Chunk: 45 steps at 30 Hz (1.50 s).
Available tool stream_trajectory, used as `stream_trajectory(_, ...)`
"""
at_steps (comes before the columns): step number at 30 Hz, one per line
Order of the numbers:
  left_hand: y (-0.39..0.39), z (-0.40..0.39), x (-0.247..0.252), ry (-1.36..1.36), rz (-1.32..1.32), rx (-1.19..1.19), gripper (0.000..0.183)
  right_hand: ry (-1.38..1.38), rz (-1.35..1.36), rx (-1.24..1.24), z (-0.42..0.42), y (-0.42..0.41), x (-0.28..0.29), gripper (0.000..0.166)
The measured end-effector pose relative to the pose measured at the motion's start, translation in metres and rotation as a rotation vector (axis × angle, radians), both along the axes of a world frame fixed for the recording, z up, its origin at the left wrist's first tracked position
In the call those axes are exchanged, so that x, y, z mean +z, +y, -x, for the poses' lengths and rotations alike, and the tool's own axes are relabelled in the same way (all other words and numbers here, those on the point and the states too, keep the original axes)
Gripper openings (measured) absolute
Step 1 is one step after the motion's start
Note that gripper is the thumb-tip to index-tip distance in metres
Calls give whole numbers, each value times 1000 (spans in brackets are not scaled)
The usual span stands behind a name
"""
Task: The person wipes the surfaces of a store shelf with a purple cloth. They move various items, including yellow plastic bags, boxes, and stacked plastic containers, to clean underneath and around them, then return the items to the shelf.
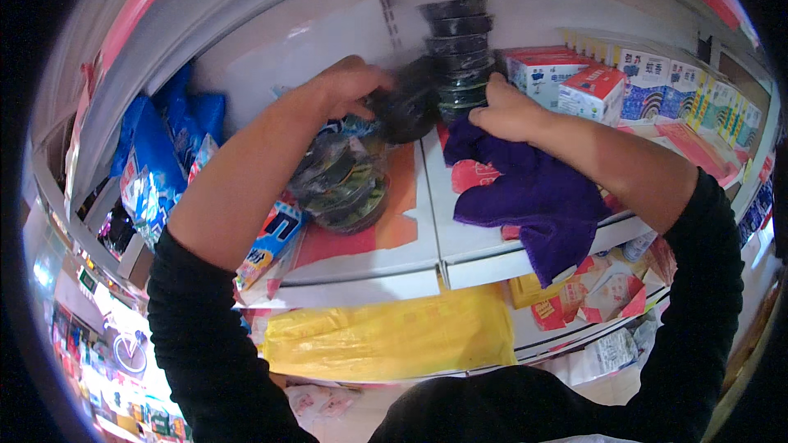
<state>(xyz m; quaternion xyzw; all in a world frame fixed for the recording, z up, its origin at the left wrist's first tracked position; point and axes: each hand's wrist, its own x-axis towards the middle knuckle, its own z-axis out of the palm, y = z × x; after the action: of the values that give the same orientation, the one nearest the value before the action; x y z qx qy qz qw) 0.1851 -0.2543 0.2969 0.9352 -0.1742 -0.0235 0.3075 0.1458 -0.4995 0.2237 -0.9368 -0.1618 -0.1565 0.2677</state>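
Blurred by motion, my left hand touches a dark round item in clear wrap, left of a tall stack of dark, round, wrapped items. Whether its fingers grip that item is unclear. My right hand is at the stack's lower right side, with a purple cloth hanging beneath it down over the shelf edge; the cloth's upper end lies at the fingers. More wrapped round items lie in a leaning pile on the shelf below my left hand.
Blue bags stand at the left of the white shelf. Red and white boxes and rows of mosquito coil boxes stand at the right. A yellow plastic sheet covers part of the lower shelf. Torn red paper lies beside it.
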Motion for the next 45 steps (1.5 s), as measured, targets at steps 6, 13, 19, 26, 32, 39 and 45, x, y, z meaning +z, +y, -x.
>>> stream_trajectory(6,16,62,28,-416,-277,74,57,-506,-4,123,32,10,3,55)
stream_trajectory(13,90,175,-14,-597,17,310,62,47,217,614,64,80,25,111)
stream_trajectory(19,101,191,-36,-363,-186,328,63,117,130,624,64,119,-7,120)
stream_trajectory(26,76,188,-41,-675,-691,304,58,40,-65,630,67,112,-12,105)
stream_trajectory(32,62,180,-41,-930,-781,215,59,-100,-105,521,67,95,-23,101)
stream_trajectory(39,28,123,-46,-502,-94,-102,59,-160,-133,296,64,57,-22,99)
stream_trajectory(45,9,101,-57,-312,126,-226,68,-44,42,278,61,38,-16,107)
